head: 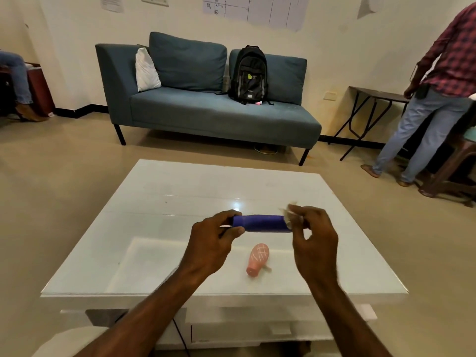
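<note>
Head view, single frame.

- Blue tube (260, 223) was held level in the air above the white table (180, 191), over its near half and not touching it.
- Left hand (215, 237) gripped the tube's left end, thumb below and fingers curled over the top.
- Right hand (313, 237) was at the tube's right end, thumb and forefinger pinching a pale scrap (289, 212). The scrap was blurred, so I could not tell whether it was a wrapper, a cap or tape, nor whether it was attached to the tube.
- A pink balloon (257, 258), limp and marked with white lines, lay on the table just below the tube, touched by neither hand.

Judgement on progress: work on the tube's right end looked to be mid-step. The tube was up and steadied, and the scrap was in the fingers but not set aside. The pink balloon appeared to be either finished or waiting, and I could not tell which.

Background: blue sofa (206, 109) with a black backpack (248, 73) on it.
</note>
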